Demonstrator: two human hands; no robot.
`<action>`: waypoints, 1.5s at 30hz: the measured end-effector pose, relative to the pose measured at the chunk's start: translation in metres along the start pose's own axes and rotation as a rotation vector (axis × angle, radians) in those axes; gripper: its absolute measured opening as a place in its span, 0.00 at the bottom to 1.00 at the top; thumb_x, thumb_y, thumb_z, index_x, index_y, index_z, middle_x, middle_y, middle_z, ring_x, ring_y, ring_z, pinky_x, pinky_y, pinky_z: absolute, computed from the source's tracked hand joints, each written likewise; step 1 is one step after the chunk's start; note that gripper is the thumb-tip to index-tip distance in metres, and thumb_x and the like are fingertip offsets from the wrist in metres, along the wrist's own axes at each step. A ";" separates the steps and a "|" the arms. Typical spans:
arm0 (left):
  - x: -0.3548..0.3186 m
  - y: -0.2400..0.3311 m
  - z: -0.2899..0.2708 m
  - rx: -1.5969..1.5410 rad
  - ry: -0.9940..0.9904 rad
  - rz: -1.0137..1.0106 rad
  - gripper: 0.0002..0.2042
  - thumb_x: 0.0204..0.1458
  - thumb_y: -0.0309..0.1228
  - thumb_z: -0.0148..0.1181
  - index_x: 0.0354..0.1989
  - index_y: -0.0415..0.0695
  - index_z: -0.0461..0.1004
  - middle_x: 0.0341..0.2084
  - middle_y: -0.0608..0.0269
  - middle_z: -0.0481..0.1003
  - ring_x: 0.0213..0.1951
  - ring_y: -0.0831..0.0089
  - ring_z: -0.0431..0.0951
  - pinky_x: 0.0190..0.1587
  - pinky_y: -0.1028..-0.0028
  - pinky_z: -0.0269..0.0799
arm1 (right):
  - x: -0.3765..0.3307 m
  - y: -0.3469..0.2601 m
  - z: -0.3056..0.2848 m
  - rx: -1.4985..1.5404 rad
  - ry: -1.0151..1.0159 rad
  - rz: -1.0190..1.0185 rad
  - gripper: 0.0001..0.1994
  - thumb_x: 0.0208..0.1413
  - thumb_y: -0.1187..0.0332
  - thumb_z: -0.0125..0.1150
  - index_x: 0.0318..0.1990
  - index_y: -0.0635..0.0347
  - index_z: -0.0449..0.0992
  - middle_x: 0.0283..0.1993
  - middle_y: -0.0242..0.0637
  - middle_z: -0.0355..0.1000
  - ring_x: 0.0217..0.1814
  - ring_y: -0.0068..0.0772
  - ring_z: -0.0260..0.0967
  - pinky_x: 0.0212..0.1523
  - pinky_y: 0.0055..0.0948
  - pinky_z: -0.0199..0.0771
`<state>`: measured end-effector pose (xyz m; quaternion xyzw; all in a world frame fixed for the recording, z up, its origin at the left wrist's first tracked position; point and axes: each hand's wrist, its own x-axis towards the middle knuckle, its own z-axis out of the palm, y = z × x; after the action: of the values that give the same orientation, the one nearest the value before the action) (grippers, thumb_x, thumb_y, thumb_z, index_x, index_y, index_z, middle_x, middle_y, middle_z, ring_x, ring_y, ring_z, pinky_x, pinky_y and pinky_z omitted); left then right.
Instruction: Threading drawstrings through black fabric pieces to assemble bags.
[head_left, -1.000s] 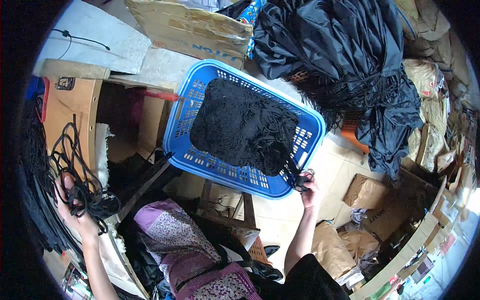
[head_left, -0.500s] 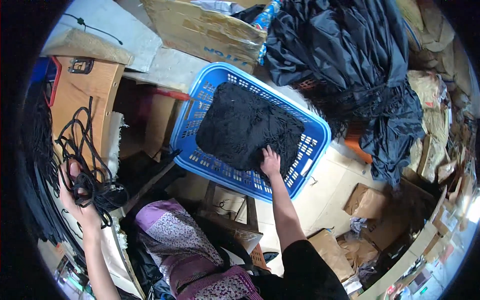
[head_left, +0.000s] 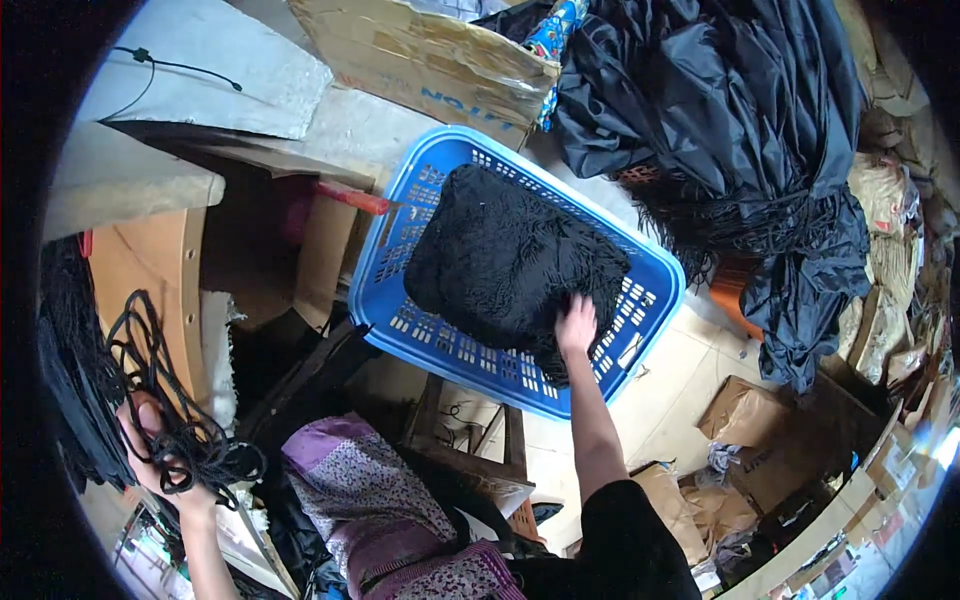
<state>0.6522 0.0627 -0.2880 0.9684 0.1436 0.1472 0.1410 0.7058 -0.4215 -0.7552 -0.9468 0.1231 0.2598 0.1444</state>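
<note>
My left hand [head_left: 150,440] grips a loose bundle of looped black cords [head_left: 140,335] at the left, palm up, with strands sticking up above it and trailing beside the wrist. My right hand [head_left: 577,322] lies on the pile of black cords [head_left: 500,265] inside the blue plastic basket [head_left: 676,285]. Its fingers are stretched out over the right-hand part of the pile, holding nothing that I can see. The pile is flat and dense, with finer loose strands near that hand.
More black cords [head_left: 75,380] hang at the far left beside a wooden panel [head_left: 150,285]. A cardboard box [head_left: 420,65] stands behind the basket. Dark plastic sheeting [head_left: 700,90] drapes at the back right. Brown packages [head_left: 745,410] lie on the tiled floor at the right.
The view has shifted, with the basket now slightly farther right. My right hand has slid a little rightward over the pile. My left hand, still holding its cords, appears lower in view.
</note>
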 end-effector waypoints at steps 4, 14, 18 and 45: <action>-0.015 0.002 0.006 -0.065 0.050 -0.111 0.31 0.58 0.47 0.46 0.61 0.32 0.56 0.55 0.51 0.65 0.56 0.64 0.64 0.60 0.66 0.56 | 0.053 -0.087 -0.049 -0.070 0.039 0.033 0.49 0.33 0.52 0.72 0.66 0.41 0.49 0.71 0.44 0.37 0.67 0.50 0.48 0.60 0.50 0.58; -0.019 0.015 -0.017 0.080 0.117 -0.305 0.24 0.62 0.41 0.41 0.60 0.35 0.55 0.53 0.54 0.64 0.55 0.68 0.64 0.60 0.69 0.54 | 0.111 -0.083 -0.030 -0.081 -0.235 0.096 0.48 0.28 0.60 0.76 0.62 0.41 0.54 0.70 0.46 0.40 0.63 0.50 0.55 0.58 0.44 0.63; -0.018 0.022 -0.008 -0.033 0.129 -0.272 0.24 0.62 0.39 0.43 0.61 0.36 0.55 0.54 0.55 0.64 0.56 0.69 0.63 0.61 0.68 0.53 | 0.125 -0.033 -0.021 0.060 -0.200 0.020 0.35 0.32 0.69 0.71 0.54 0.48 0.63 0.62 0.48 0.57 0.55 0.50 0.63 0.54 0.36 0.67; -0.005 0.000 0.009 -0.035 0.029 -0.045 0.30 0.59 0.46 0.45 0.60 0.31 0.57 0.56 0.49 0.63 0.57 0.63 0.64 0.61 0.66 0.56 | -0.131 0.040 -0.159 0.733 0.483 0.091 0.28 0.35 0.81 0.57 0.51 0.62 0.64 0.47 0.39 0.63 0.51 0.34 0.61 0.56 0.30 0.59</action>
<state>0.6505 0.0595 -0.2972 0.9601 0.1649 0.1604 0.1590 0.6567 -0.4914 -0.5630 -0.8602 0.2789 -0.0238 0.4262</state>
